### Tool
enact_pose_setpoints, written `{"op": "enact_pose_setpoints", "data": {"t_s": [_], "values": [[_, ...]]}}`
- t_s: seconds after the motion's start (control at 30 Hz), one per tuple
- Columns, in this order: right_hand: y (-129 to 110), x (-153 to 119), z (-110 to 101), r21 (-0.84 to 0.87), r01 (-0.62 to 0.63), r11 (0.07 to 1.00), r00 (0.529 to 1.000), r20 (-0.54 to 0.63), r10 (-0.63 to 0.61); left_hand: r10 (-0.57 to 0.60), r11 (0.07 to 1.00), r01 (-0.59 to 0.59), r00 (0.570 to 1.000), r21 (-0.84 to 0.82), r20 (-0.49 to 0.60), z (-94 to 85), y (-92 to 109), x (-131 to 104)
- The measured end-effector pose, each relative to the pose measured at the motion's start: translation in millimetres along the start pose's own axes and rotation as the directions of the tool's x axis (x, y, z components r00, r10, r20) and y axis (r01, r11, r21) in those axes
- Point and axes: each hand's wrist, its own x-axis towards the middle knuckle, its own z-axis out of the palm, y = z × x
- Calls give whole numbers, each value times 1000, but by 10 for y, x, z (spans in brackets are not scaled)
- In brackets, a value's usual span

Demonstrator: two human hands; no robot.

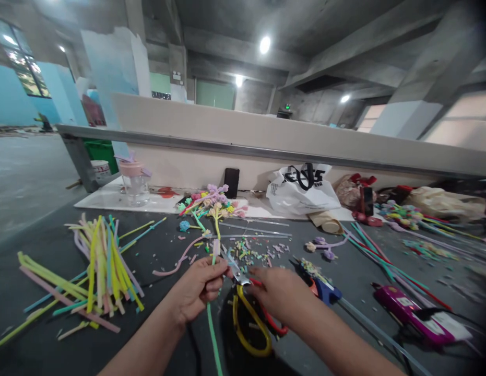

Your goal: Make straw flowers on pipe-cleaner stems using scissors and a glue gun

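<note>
My left hand (203, 284) is closed in a pinch around a green pipe cleaner (213, 331), which hangs down towards me. Just above those fingers, a pale pink fuzzy piece (216, 247) stands on the stem. My right hand (277, 292) is wrapped about the handles of a pair of scissors (252, 351), one loop yellow and one red. The metal blades point up and left, close beside the pipe cleaner at my left fingertips; whether they touch it I cannot tell. Beyond the hands lies a heap of fuzzy pipe-cleaner flowers (215, 201).
Loose pipe cleaners (105, 266) are piled at left. Colourful clippings (254, 250) litter the dark tabletop. A blue-and-orange tool (327, 291) and a purple device (417, 313) lie at right. Along the back stand a clear cup (135, 185), a black phone (232, 183) and a white bag (301, 193).
</note>
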Motion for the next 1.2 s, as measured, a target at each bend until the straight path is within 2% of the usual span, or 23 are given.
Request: {"op": "enact_pose_setpoints", "data": {"t_s": [0.03,0.1,0.2,0.27,0.4,0.57,0.7,0.97,1.2], "values": [[-47,13,-8,46,41,998,997,-66,-38,-18,1000,18,1000,-5,16,7,-8,-7],[-140,47,18,292,140,946,983,-157,-96,-52,999,52,998,-15,36,16,-22,-18],[-227,100,140,645,189,741,979,-185,-89,-90,996,91,995,-19,46,16,-36,-24],[-238,128,223,716,190,672,976,-212,-50,-102,995,102,993,5,58,16,-40,-21],[-191,184,259,685,179,707,959,-283,32,-101,991,97,994,90,32,45,-25,-13],[-92,263,172,754,78,652,961,-231,152,-36,981,50,996,190,-77,99,-3,-22],[-30,257,120,739,91,667,963,-235,129,-14,979,27,998,202,-65,101,-10,-9],[9,212,108,711,103,695,964,-244,107,-49,977,64,996,201,-75,90,-17,-7],[-24,168,142,718,129,684,961,-261,93,-169,984,168,986,64,9,34,-5,-19]]}}
